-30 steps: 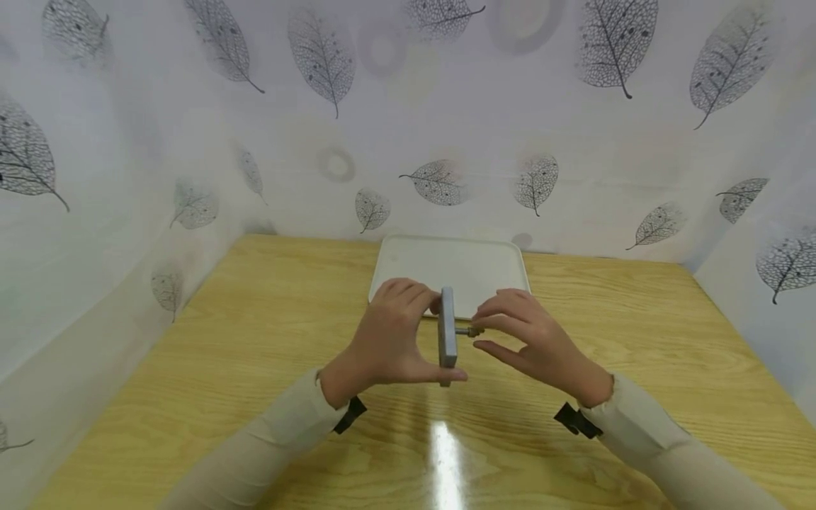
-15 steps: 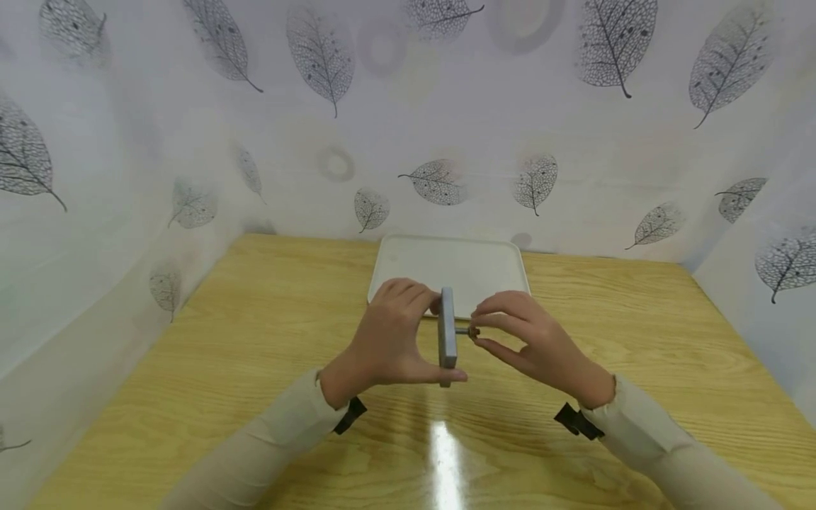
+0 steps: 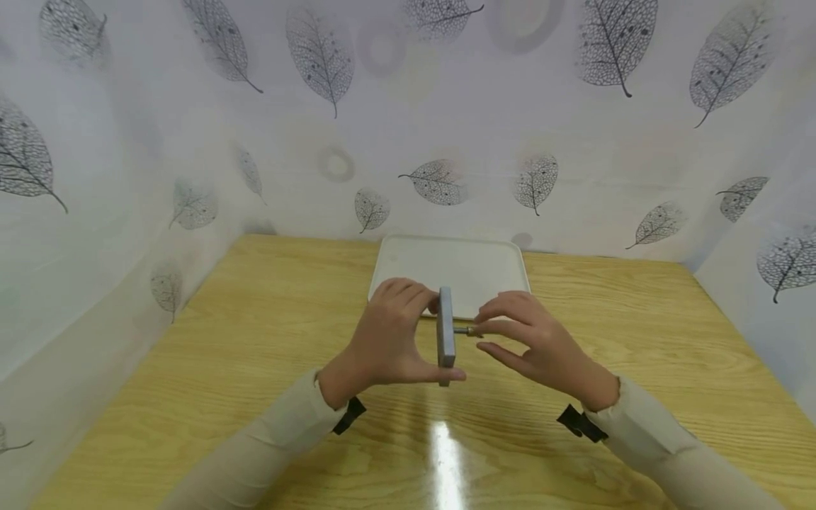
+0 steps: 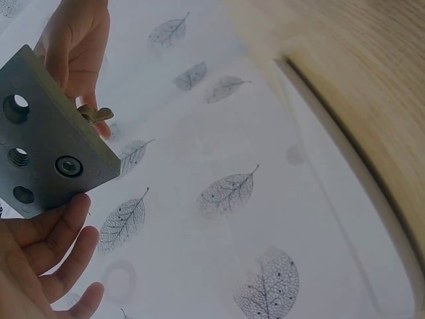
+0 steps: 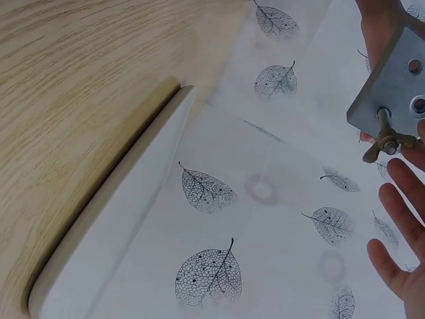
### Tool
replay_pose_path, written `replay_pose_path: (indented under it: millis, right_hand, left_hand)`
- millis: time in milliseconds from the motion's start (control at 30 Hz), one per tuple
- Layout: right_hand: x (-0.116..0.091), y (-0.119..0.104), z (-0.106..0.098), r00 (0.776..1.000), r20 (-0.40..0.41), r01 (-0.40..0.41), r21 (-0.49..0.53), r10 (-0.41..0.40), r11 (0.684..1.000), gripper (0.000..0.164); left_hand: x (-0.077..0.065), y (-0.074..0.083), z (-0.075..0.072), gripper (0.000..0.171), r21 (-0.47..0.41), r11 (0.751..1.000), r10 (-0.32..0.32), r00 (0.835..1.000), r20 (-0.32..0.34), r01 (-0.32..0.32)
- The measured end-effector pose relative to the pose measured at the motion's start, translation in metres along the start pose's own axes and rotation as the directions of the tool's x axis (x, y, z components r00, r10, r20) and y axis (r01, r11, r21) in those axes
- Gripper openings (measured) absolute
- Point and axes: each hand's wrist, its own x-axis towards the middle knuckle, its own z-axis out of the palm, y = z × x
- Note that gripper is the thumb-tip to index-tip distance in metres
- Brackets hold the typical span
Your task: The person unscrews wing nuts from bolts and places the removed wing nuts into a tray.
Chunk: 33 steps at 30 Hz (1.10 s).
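Observation:
A grey metal plate [image 3: 445,327] stands upright above the table, gripped at its edges by my left hand [image 3: 392,336] between thumb and fingers. Several round holes and a recessed socket-head screw [image 4: 69,167] show on its left face. Out of its right face sticks a bolt [image 5: 384,119] with a brass-coloured wing nut [image 5: 390,143] near its end. My right hand [image 3: 532,340] is at this wing nut: a finger touches or nearly touches it, while the thumb stands slightly apart in the head view. The other right fingers are extended beside it.
Behind the hands a white tray [image 3: 455,269] lies on the wooden table [image 3: 287,304], near the back edge. Leaf-patterned cloth [image 3: 331,142] hangs behind and at both sides. A dark strap piece [image 3: 581,423] sits at the right wrist, with another [image 3: 349,416] at the left.
My right finger and thumb closed on the wing nut half a second ago and have now parted again. The wing nut has changed its angle. My left hand and the plate have hardly moved.

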Motion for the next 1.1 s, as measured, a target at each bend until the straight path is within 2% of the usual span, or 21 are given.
replay_pose_path:
  millis: [133,267,433,600,700,933,1100]
  right_hand:
    - [0.0001,-0.001,0.0007,0.999,-0.023,0.047,-0.027,-0.047,0.999,0.031]
    - [0.0006,-0.0004,0.0013,0.998,-0.038,0.051,-0.022,-0.052,0.998,0.03]
    - [0.0013,0.0017,0.0013,1.0,-0.013,0.005,-0.001,-0.005,1.0,0.028]
    - [-0.0019,0.0027,0.0019,0.995,0.053,-0.077,-0.037,0.079,0.996,0.034]
    - [-0.0032,0.0032,0.0021,0.993,0.057,-0.097,-0.05,0.1,0.994,0.035]
    - [-0.0006,0.0022,0.0001,1.0,-0.02,-0.006,-0.008,0.006,1.0,0.028]
    - [-0.001,0.0012,0.0009,0.998,-0.036,0.045,-0.005,-0.046,0.999,0.027]
  left_hand:
    - [-0.0005,-0.0004,0.0,0.074,0.002,1.0,-0.001,1.0,0.003,0.001]
    - [-0.0004,-0.0002,-0.0002,0.074,-0.002,1.0,0.003,1.0,0.002,-0.003]
    - [-0.0001,0.0002,-0.0003,0.074,-0.006,1.0,0.004,1.0,-0.004,-0.004]
    - [0.0,0.0005,0.0002,0.075,-0.004,1.0,0.011,1.0,-0.009,-0.011]
    - [0.0002,0.0008,0.0002,0.075,-0.001,1.0,0.014,1.0,-0.013,-0.014]
    - [-0.0004,0.0005,-0.0008,0.074,0.004,1.0,0.0,1.0,-0.005,0.0]
    - [-0.0007,0.0004,-0.0009,0.074,0.002,1.0,-0.002,1.0,0.0,0.002]
